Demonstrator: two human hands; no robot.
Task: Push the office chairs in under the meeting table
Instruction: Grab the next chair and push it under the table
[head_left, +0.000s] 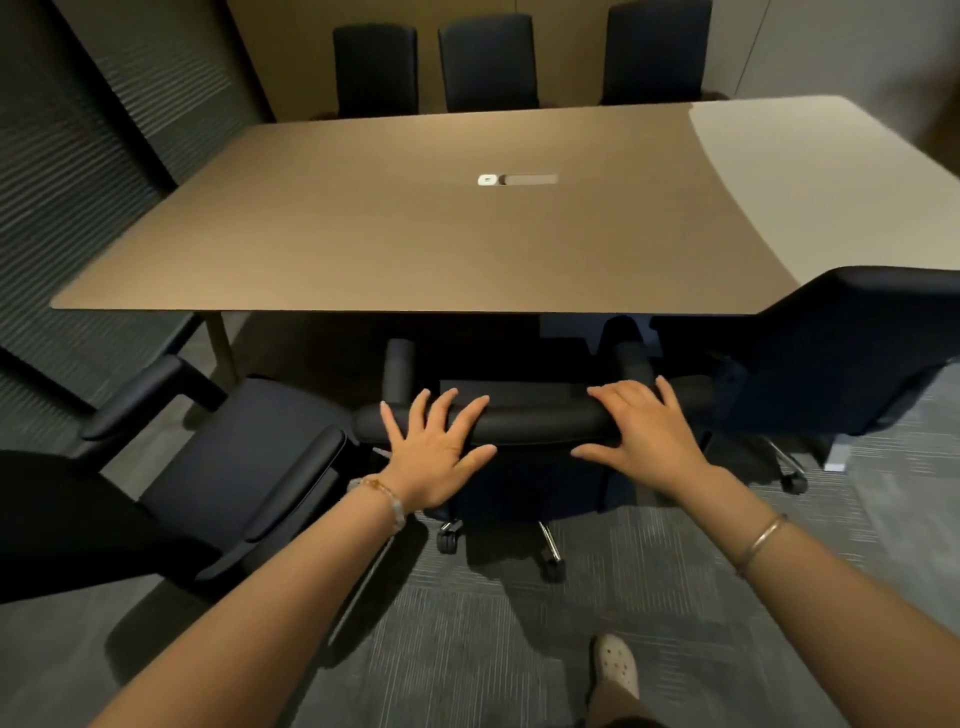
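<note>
Matt brown table top (363, 234), black leather-look chair back (535, 421) (smooth), ribbed grey carpet (519, 649)

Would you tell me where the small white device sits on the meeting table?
In the head view, the small white device lies near the middle of the meeting table, at the left end of a grey cable hatch.

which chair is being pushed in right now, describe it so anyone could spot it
Start at the near long edge of the brown meeting table. Three dark office chairs stand along it; take the middle chair, its armrests already under the tabletop. Unlike the angled chairs beside it, it has the left hand and right hand flat on its backrest top.
</note>
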